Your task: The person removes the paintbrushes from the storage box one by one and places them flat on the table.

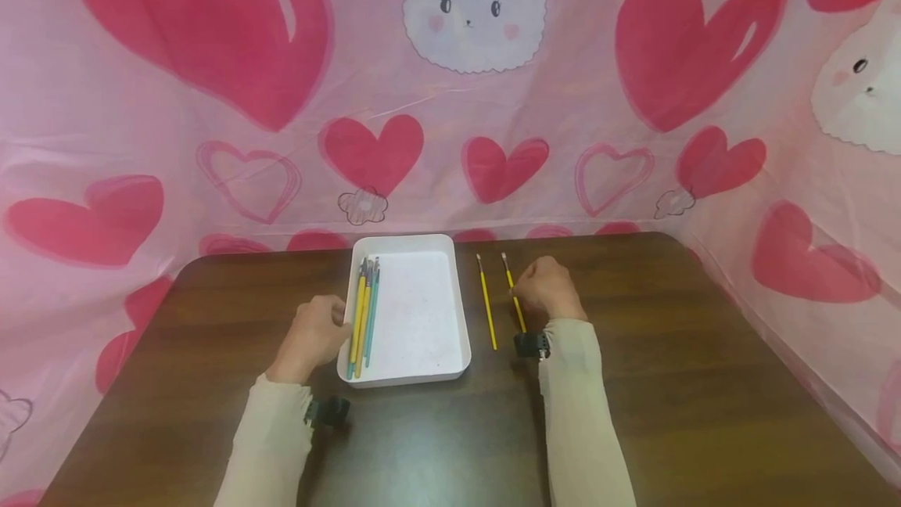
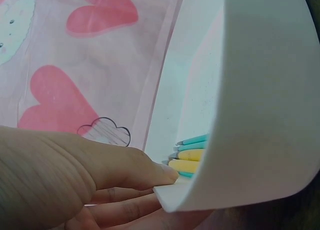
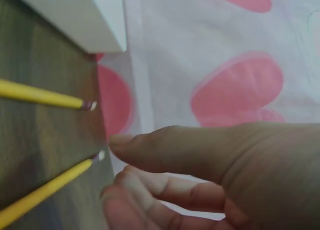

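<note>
Our left grip [image 1: 313, 336] pinches the rim of the white tray [image 1: 422, 319], likely to steady it, stored brushes [image 1: 364, 323] along its left side; our right grip [image 1: 549, 289], thumb and fingers apart, is beside the outer yellow brush [image 1: 518, 310] on the tabletop [image 1: 669, 374]

Brown wood-grain table [image 1: 676, 413], pink heart-print cloth [image 1: 436, 100] behind it.
Head view: table at 6 o'clock, white animal face [image 1: 475, 30] at 12, big red heart [image 1: 211, 30] at 10.

Tabletop workspace, room type unclear: heart-print sheeting [image 1: 436, 104] screens wood-grain table [image 1: 676, 366].
</note>
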The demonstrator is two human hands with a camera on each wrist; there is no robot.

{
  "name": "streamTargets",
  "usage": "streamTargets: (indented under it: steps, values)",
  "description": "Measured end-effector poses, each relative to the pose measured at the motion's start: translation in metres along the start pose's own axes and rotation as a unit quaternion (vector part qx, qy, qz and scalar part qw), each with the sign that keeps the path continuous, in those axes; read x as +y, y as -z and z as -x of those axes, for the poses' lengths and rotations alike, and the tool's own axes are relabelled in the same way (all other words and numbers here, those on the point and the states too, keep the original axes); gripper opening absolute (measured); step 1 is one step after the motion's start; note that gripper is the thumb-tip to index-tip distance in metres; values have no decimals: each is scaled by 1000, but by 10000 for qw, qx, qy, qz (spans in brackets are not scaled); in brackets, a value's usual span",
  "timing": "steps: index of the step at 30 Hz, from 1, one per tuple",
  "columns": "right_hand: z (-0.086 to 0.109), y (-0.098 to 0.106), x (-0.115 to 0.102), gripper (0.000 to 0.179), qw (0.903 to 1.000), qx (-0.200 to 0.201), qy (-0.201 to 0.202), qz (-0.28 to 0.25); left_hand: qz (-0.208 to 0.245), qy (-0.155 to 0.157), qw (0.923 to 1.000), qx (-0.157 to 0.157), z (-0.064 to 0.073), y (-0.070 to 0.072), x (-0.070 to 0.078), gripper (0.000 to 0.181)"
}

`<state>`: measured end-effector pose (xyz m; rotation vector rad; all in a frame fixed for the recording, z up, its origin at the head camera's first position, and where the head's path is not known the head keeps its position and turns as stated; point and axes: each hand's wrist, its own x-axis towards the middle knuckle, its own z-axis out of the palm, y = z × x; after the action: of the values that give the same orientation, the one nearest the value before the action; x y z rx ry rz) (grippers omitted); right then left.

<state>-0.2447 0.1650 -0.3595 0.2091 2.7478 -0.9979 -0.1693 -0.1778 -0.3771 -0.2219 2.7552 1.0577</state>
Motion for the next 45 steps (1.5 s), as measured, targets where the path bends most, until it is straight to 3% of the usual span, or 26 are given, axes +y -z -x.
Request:
streamTargets:
  steps: [7, 12, 22, 37, 45]
  values:
    - [1, -18, -22, 18, 9969, 424, 574, -324, -137, 73, 9999, 13, -1, 2, -1, 50]
    - [5, -34, -44, 21, 9889, 849, 1023, -663, -77, 138, 9998, -87, -2, 0, 0, 50]
    - [12, -65, -75, 30, 9857, 892, 1360, -451, -71, 147, 9998, -65, -4, 0, 1, 48]
    - [29, -109, -103, 32, 9885, 164, 1418, -503, -78, 205, 9997, -90, -6, 0, -2, 50]
    - [31, -120, -107, 30, 9894, -49, 1327, -586, -37, 84, 9999, -76, -7, -1, -1, 48]
